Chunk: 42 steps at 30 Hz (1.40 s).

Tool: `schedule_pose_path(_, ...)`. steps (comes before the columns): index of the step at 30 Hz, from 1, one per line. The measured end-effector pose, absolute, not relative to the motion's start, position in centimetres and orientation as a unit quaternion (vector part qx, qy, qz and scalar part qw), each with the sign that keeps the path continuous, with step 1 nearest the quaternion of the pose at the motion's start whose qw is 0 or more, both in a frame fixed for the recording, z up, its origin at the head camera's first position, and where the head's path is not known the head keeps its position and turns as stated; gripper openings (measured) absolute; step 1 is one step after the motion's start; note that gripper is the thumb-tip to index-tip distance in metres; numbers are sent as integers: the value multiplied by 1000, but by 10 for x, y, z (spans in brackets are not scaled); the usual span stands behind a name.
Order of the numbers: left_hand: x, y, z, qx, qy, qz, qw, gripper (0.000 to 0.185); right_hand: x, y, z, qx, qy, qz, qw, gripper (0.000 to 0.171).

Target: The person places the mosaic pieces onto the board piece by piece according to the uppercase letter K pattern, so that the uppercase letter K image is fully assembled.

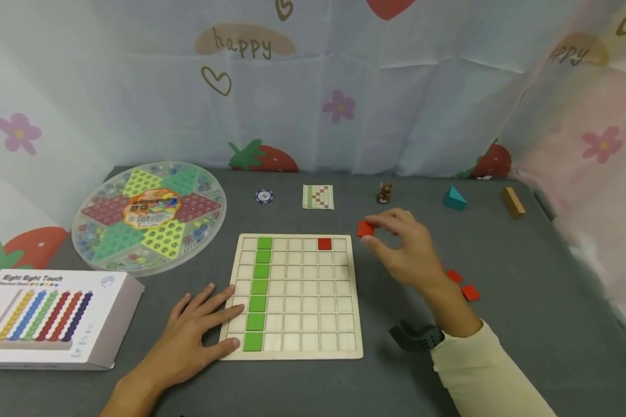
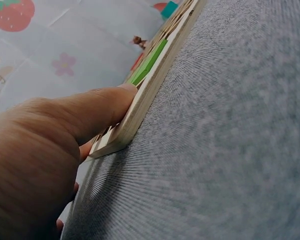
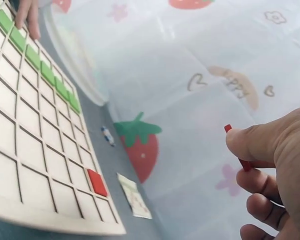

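A wooden grid board (image 1: 310,296) lies flat on the table, its second column filled with green square tiles (image 1: 258,303). One red tile (image 1: 324,244) sits in its top row, second cell from the right. My left hand (image 1: 195,333) rests with spread fingers on the board's left edge; in the left wrist view the thumb (image 2: 97,111) presses on the rim. Beyond the board's top right corner, my right hand (image 1: 404,246) pinches a red square tile (image 1: 366,229) between thumb and fingertips, above the table. Two loose red tiles (image 1: 470,292) lie right of the board, partly behind my right forearm.
Along the back stand a poker chip (image 1: 264,196), a small pattern card (image 1: 318,197), a mouse figurine (image 1: 384,193), a blue triangular block (image 1: 455,198) and a yellow block (image 1: 513,202). At left are a round Chinese checkers set (image 1: 151,217) and a white game box (image 1: 57,318).
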<state>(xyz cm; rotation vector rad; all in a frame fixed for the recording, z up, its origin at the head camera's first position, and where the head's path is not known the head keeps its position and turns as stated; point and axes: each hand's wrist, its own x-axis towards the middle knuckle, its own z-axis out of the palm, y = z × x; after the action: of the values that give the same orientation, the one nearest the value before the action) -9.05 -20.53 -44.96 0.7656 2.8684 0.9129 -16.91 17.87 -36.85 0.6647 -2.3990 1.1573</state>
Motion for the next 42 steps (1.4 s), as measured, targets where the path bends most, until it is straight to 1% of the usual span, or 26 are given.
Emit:
schedule_pose_path(5,-91,-206,-450,252,921,296,12,56,-175,165,-376,230,-861,420,169,32)
schedule_pose_path(12,-91,-206,-451,254,920,300,9,56,-182,150,-389,213,-879,413,105,28)
schedule_pose_path(18,-90,-206,-451,251,921,297,8,55,-186,135,-398,212,-883,409,86,27)
schedule_pose_path(25,-90,-205,-450,250,920,303,5,55,-190,122,-408,187,-892,408,43,25)
schedule_pose_path(29,-90,-205,-450,248,920,303,9,55,-192,115,-413,188,-898,396,30,26)
schedule_pose_path(35,-90,-205,-451,247,921,299,11,55,-194,109,-419,201,-907,368,30,29)
schedule_pose_path(42,-91,-206,-453,250,921,300,7,56,-196,104,-422,199,-916,347,12,26)
